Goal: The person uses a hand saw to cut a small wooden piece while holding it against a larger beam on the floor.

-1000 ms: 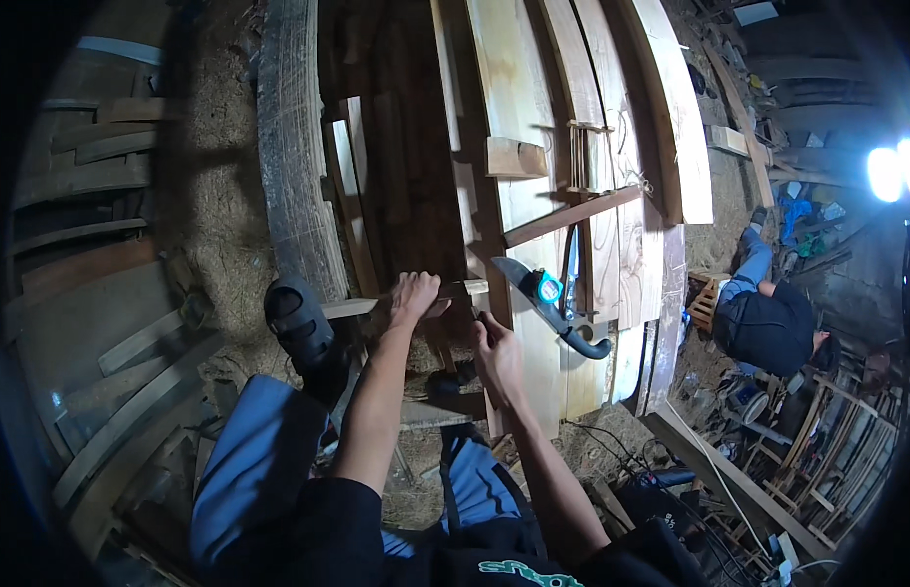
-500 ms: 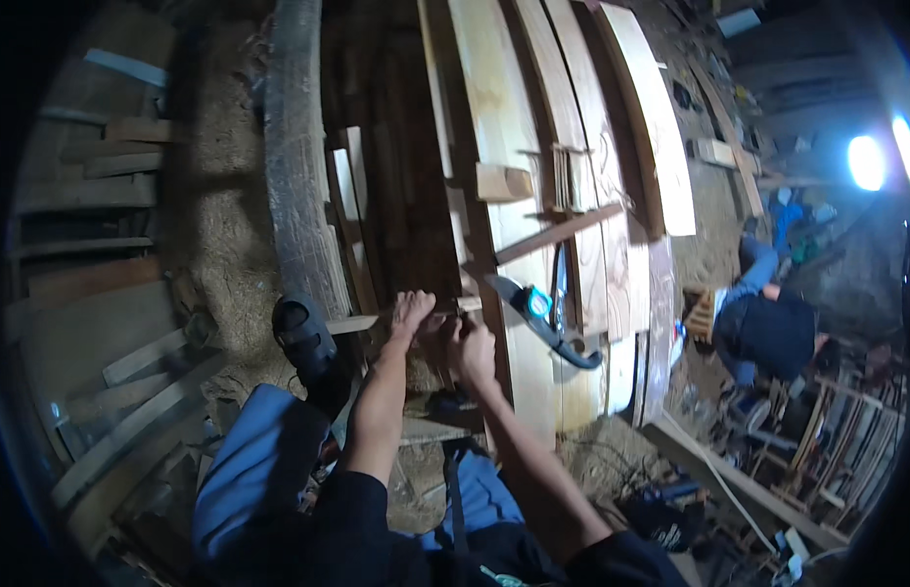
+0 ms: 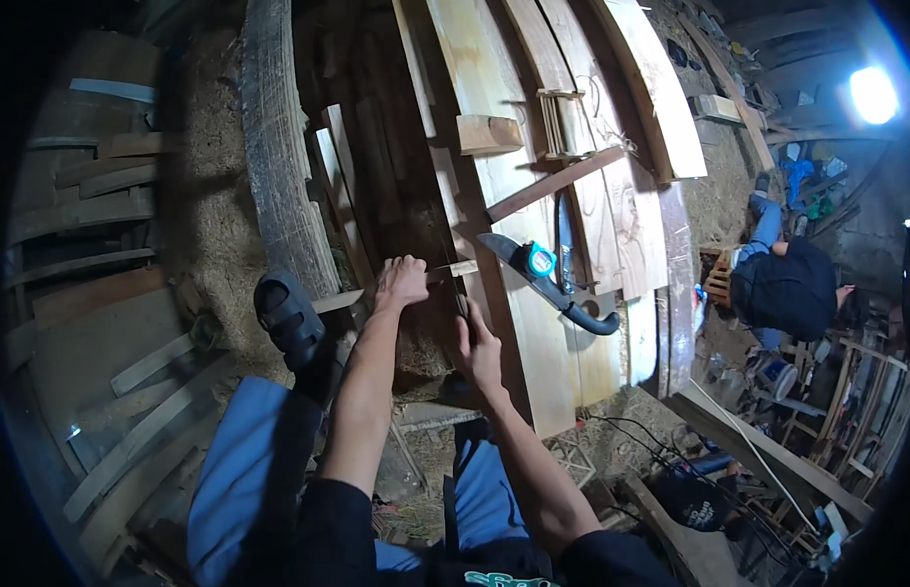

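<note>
Pale wood fills the place: long curved planks (image 3: 494, 166) lie side by side across the middle, running up and away, with a dark, weathered beam (image 3: 279, 166) beside them on the person's left. More bent slats (image 3: 132, 440) are stacked at the far left. Off to the right a second person (image 3: 783, 284) in dark clothes crouches among wooden frames. On the planks rests a handsaw (image 3: 553, 284) with a black handle, and a small blue tape measure (image 3: 540, 260) sits on its blade. A short block (image 3: 487, 132) and a brown batten (image 3: 553, 183) lie higher up on the same boards.

The person's foot, in a dark sandal (image 3: 287, 318), is braced near the beam. A thin strip (image 3: 396, 286) crosses from the sandal toward the planks; the left hand (image 3: 401, 282) is curled over it, fingers pressed down. Just beside it, the right hand (image 3: 477, 344) is closed around a thin dark tool (image 3: 462, 305) whose tip meets the strip. What kind of tool it is I cannot tell.
</note>
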{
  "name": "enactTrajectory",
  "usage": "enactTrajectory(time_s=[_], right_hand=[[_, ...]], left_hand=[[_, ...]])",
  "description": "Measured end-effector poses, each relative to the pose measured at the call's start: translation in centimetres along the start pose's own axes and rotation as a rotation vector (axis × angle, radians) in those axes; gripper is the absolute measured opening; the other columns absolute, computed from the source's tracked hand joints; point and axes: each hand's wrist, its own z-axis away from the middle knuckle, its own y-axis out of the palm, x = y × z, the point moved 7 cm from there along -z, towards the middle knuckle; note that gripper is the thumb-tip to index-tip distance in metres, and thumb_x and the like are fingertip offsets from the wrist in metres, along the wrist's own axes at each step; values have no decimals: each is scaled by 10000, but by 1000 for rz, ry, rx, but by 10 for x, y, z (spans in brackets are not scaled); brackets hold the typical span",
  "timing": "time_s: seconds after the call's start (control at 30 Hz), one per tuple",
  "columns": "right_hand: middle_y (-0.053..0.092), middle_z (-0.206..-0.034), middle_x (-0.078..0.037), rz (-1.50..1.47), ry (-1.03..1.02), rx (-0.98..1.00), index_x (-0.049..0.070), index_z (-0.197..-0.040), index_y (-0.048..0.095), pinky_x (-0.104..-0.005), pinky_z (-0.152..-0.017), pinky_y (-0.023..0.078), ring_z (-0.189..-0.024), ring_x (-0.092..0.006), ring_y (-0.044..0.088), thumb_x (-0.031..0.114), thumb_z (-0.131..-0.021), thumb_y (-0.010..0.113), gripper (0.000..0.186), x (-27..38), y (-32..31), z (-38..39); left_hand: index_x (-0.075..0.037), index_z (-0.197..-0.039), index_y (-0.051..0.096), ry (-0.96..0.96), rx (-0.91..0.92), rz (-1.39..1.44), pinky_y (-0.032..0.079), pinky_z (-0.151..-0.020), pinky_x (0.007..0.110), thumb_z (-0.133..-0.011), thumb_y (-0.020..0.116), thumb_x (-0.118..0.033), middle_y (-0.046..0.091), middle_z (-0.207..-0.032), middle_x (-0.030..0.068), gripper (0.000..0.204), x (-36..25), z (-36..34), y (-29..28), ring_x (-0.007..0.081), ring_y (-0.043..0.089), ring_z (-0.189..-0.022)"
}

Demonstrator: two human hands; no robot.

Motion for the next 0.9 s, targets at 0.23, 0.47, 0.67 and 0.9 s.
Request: enactTrajectory(time_s=[0.23,0.47,0.67,0.9], right_hand=[[664,-840,-40,-178,12,3,32,-1324,552,-236,-658,475,-752,-44,521,127,-939,640,406,-24,4,14],[694,-936,-215,-176,92,-50,69,-1340,529,-279,-659,517,-790,-200,721,107,-913,633,441,28,-90,82],[664,-731,-144,504,-212,-201,95,-1341,557,-367,-595,517,-607,-287,654,76,-853,679,504,-38,-142,77],[484,-512,-16,719,-578,-136,128,-1311,604,-330,-484,386,-441,-156,493,157,-802,742,528,-99,-161,71]], left_hand=[[-37,-973,674,-14,82,-97,458,-922,464,-709,651,-253,650,-1004,212,341,-2,7,-14,372,616,-1011],[-121,-841,717,52,-228,-28,546,-681,489,-758,691,-503,688,-769,176,392,1,3,-29,383,671,-744],[-100,-867,608,9,-342,0,498,-753,499,-672,788,-387,667,-781,141,391,-14,17,-17,364,660,-826],[-71,-1007,577,2,-561,52,377,-844,423,-588,816,-285,597,-943,120,527,-35,64,-34,301,582,-944]])
